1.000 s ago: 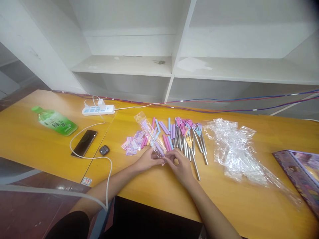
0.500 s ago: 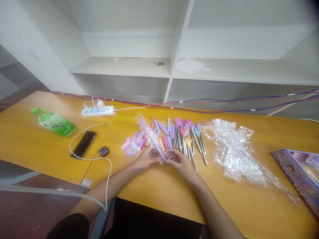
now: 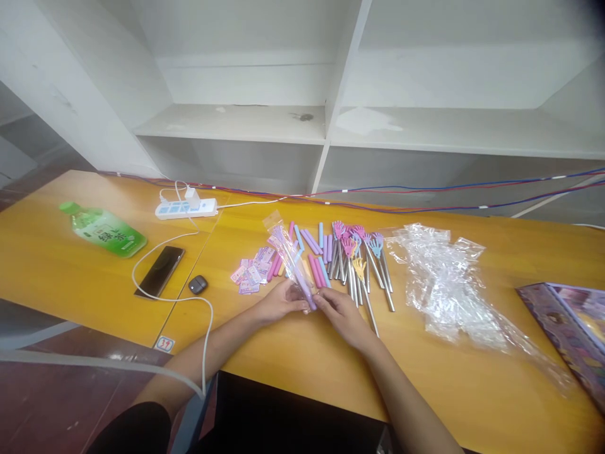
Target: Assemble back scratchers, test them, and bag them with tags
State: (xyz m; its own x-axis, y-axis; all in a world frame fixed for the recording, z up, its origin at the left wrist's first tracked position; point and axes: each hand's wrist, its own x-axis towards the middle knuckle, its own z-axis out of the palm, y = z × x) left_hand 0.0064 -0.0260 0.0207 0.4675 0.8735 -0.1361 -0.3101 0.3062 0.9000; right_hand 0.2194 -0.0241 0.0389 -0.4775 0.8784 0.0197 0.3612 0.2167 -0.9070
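Observation:
A long clear plastic bag (image 3: pixel 289 255) with a purple tube inside slants up and away between my hands. My left hand (image 3: pixel 282 301) is closed around its lower part from the left. At the right edge near the bottom, my right hand (image 3: pixel 339 310) pinches the same bag. Just beyond lie loose foam tubes (image 3: pixel 312 241) in pink, blue, purple and yellow. Printed cards (image 3: pixel 254 272) are heaped left of them. To the right is a pile of metal rods with coloured hand-shaped heads (image 3: pixel 360 270), most likely back scratchers.
Clear plastic bags (image 3: pixel 447 290) are piled on the right, beside a purple printed box (image 3: pixel 562 334). On the left lie a green bottle (image 3: pixel 111 232), a phone (image 3: pixel 161 271), a black earbud case (image 3: pixel 197 284) and a power strip (image 3: pixel 186 209) with a white cable. White shelves (image 3: pixel 236 121) stand behind.
The bagged purple tube has turned slightly more upright, its top shifting right. My right fingers have closed in at the bag's lower edge. Other things stay in place, the view shifting slightly.

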